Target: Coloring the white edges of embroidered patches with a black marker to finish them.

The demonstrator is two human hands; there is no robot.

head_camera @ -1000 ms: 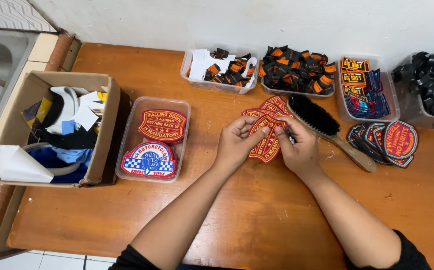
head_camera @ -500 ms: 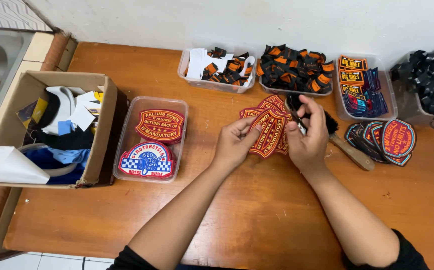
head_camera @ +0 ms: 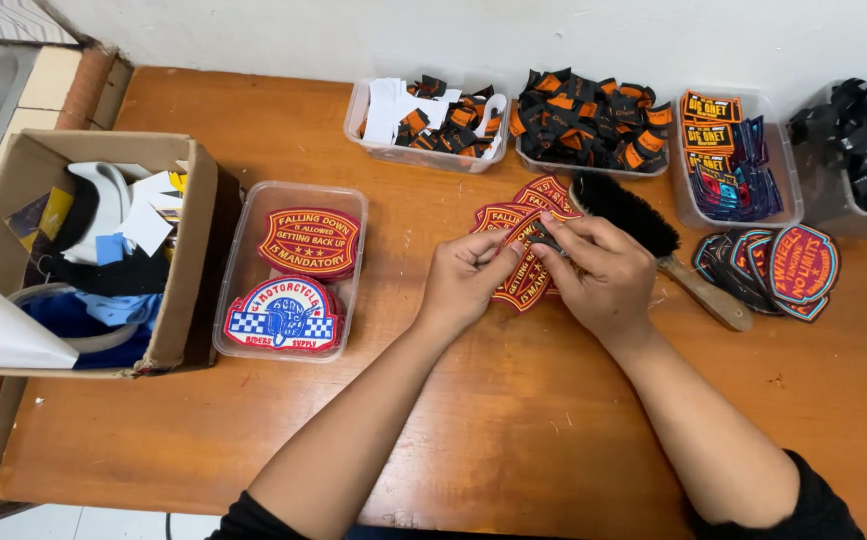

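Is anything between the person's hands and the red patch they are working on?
No. Both the left hand and right hand already touch the red patch; the brush lies just behind, not between.

A cardboard box (head_camera: 188,270) of scraps sits at nine o'clock on the wooden table (head_camera: 513,440); just beside it, a clear tray (head_camera: 353,240) holds two embroidered patches; four clear tubs (head_camera: 423,155) line twelve o'clock; a fanned stack of round patches (head_camera: 783,270) lies at three o'clock.

patches (head_camera: 523,262) red w/ yellow trim, brush (head_camera: 625,212) black bristles, tray patch (head_camera: 284,314) blue/white checkered, table (head_camera: 513,420) orange-brown.
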